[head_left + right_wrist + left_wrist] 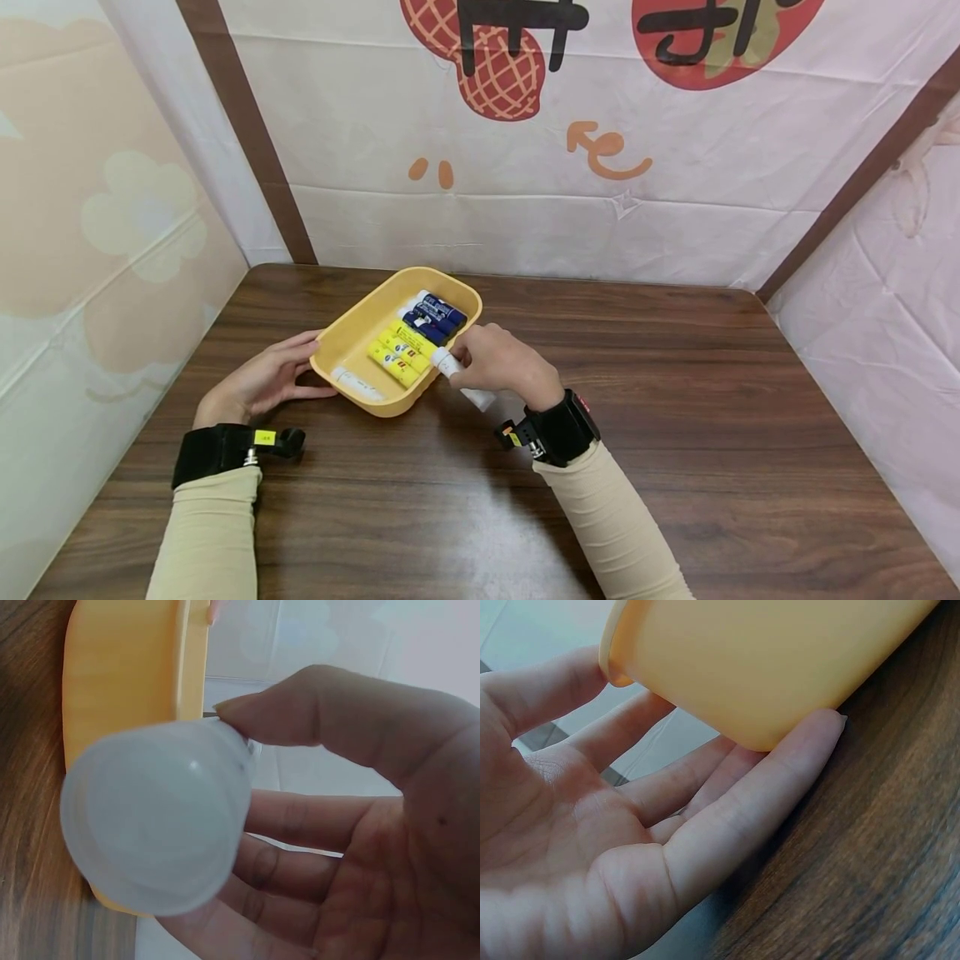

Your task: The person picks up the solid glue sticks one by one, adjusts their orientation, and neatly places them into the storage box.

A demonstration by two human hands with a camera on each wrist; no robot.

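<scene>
A yellow open-topped box (360, 314) stands at the back left of the table. The left hand (272, 375) holds its left end, the thumb (780, 780) along the lower wall and the fingers by the rim and behind. Above the box's right side, the right hand (510, 362) pinches a white capped cylindrical tube (472, 396) between thumb and fingers. Its round translucent end (154, 821) faces the wrist camera. Inside lie several yellow tubes (396, 360), a few dark blue tubes (438, 315) and a white tube (357, 385) by the near left end.
The dark wood table (675, 467) reaches right and forward of the hands. A printed cloth wall (525, 233) rises right behind its back edge, with further cloth at the left and right sides. Each wrist wears a black strap (213, 452) with a small camera.
</scene>
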